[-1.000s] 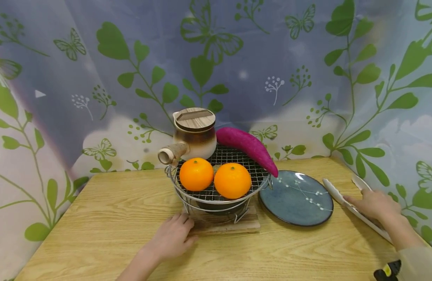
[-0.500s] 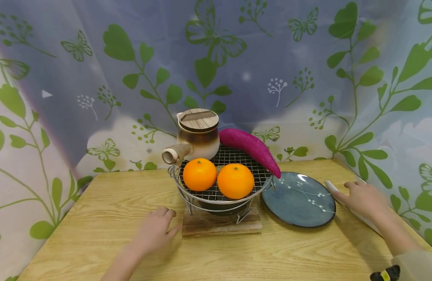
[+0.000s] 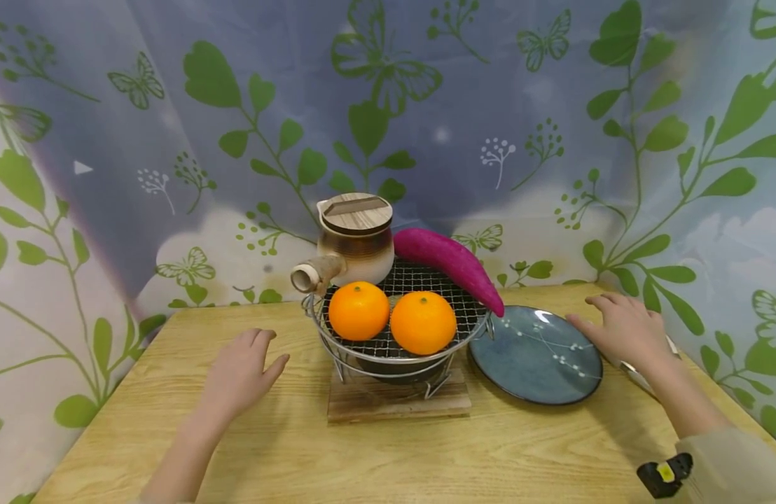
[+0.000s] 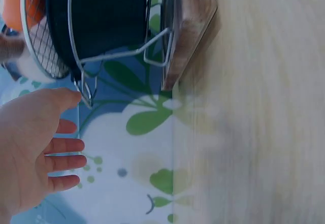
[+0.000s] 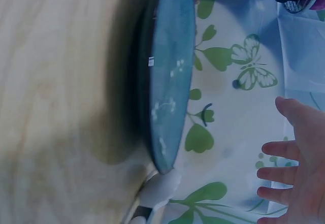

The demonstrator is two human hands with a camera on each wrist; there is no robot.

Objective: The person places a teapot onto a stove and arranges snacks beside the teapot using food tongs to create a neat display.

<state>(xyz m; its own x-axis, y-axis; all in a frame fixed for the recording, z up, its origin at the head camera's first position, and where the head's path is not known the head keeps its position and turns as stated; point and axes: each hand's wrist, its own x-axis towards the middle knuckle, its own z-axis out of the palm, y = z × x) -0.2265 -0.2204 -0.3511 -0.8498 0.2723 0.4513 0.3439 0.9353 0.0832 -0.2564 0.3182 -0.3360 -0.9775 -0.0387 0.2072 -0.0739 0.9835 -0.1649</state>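
Note:
My left hand (image 3: 237, 374) is held over the table to the left of the grill, its fingers relaxed and holding nothing. In the left wrist view its fingers (image 4: 65, 146) are spread beside the wire stand. My right hand (image 3: 630, 334), fingers relaxed, hovers by the right rim of a blue plate (image 3: 533, 357) and holds nothing. Beneath it lies a pair of white-tipped tongs (image 5: 158, 188), mostly hidden by the hand in the head view. Two oranges (image 3: 359, 311) and a purple sweet potato (image 3: 451, 262) rest on the mesh grill (image 3: 403, 283).
A brown and cream pot (image 3: 356, 245) with a wooden lid and side handle stands at the grill's back left. The grill's wire stand sits on a wooden board (image 3: 397, 406). A leaf-patterned cloth (image 3: 445, 175) hangs behind the wooden table (image 3: 375, 462).
My left hand has left the wooden board and moved left and back. My right hand has let go of the tongs and risen toward the plate's rim. The grill and food have stayed in place.

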